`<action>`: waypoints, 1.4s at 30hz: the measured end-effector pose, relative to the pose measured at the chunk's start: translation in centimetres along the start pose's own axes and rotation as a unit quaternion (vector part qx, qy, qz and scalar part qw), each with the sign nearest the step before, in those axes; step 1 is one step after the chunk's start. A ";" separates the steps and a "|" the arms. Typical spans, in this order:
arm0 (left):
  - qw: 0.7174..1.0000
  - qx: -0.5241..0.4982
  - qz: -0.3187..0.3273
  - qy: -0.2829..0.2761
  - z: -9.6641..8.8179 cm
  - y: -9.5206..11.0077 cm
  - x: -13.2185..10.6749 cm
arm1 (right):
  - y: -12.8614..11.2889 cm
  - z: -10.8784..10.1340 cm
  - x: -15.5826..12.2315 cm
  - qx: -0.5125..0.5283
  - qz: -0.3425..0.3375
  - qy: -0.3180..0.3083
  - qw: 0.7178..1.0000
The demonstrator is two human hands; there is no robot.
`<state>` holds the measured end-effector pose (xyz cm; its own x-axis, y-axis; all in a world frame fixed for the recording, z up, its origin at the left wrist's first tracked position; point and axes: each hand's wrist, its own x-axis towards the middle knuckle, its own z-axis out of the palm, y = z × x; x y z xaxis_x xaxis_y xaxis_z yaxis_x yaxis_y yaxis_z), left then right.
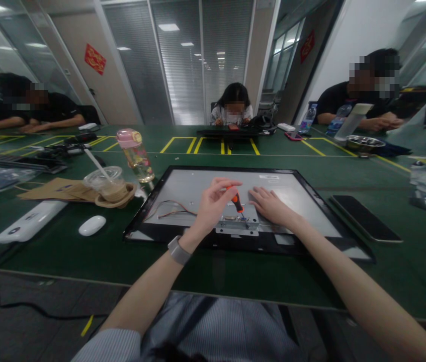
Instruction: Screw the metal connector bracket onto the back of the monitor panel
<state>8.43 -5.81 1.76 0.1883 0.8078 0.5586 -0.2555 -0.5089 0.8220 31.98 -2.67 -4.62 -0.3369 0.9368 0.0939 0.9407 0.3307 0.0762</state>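
My left hand [216,201] grips an orange and black screwdriver [237,201] by its handle. The screwdriver leans, its tip down at a metal bracket [237,225] with ports along the near side of the panel. Flat on the table lies that large display panel [171,193], grey with a black frame. My right hand [269,203] rests on the panel's back with fingers spread, just right of the screwdriver. Thin cables [173,205] curve over the panel to the left of the bracket. The exact contact of the tip is too small to tell.
A phone [365,217] lies right of the panel. To the left are a white mouse [92,225], a white power strip [31,221], an iced drink cup [105,183] and a pink-lidded bottle [136,155]. Several people sit across the green table [213,271].
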 end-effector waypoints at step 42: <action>1.000 0.021 0.011 -0.015 0.1 0.2 -0.1 | 0.0 0.0 -0.1 0.009 0.000 0.009 1.000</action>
<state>8.48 -6.04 1.92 0.2123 0.7871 0.5791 -0.2199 -0.5389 0.8132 32.00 -2.77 -4.67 -0.3372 0.9349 0.1109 0.9412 0.3325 0.0593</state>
